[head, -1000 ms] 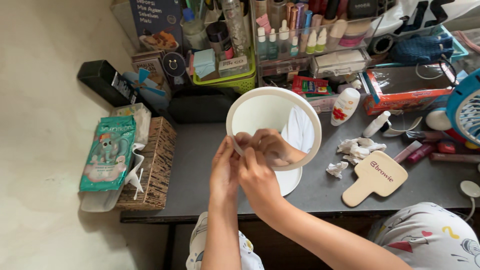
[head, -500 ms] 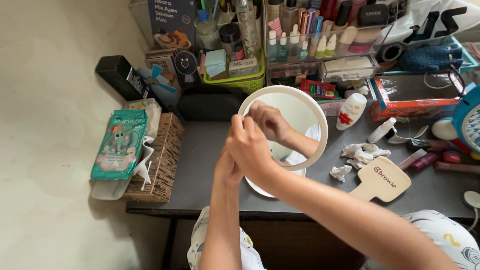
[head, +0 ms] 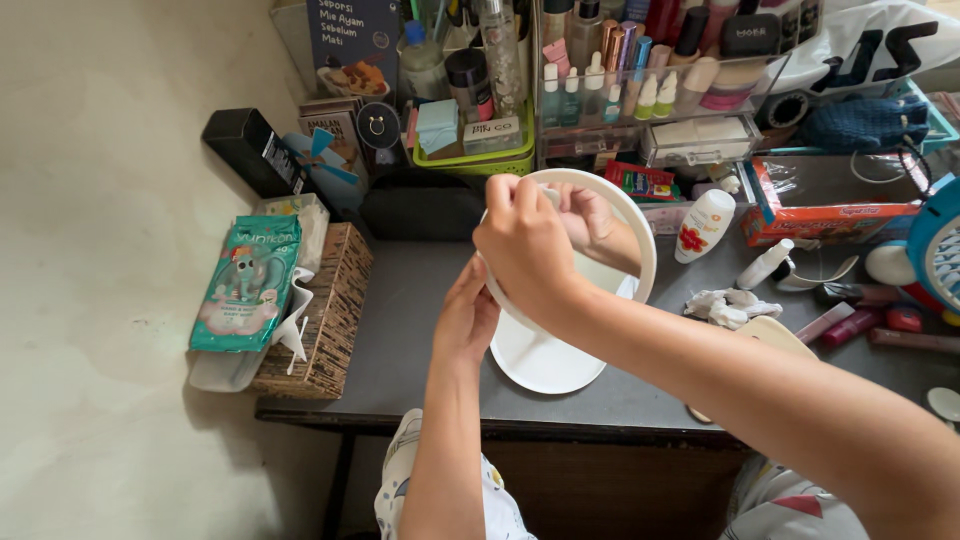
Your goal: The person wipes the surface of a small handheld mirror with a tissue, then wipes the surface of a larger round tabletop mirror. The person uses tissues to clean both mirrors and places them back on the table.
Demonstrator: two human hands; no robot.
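From the head camera, a dark grey table (head: 400, 290) is standing against a pale wall that is filling the left of the frame; its far edge, along the top of the frame, is crowded with a clear organiser of cosmetic bottles (head: 640, 80), a green basket (head: 470, 155) and a black pouch (head: 420, 210); at centre left a woven box (head: 320, 315) is carrying a teal wipes packet (head: 245, 285); at right crumpled tissues (head: 730, 305), a white bottle with a red flower (head: 703, 225) and an orange carton (head: 830, 200) are lying near a wooden paddle-shaped mirror back (head: 775, 335), which is partly hidden by the forearm.

At centre frame a round white-rimmed mirror (head: 625, 215) is standing on its white disc base (head: 540, 360); the right hand (head: 525, 245) is curling its fingers over the mirror's upper left rim, seemingly pinching something small and pale against it, though what cannot be made out; the left hand (head: 465, 320) is resting lower, fingers loosely bent and touching the rim's lower left edge; the mirror glass is reflecting the raised hand.
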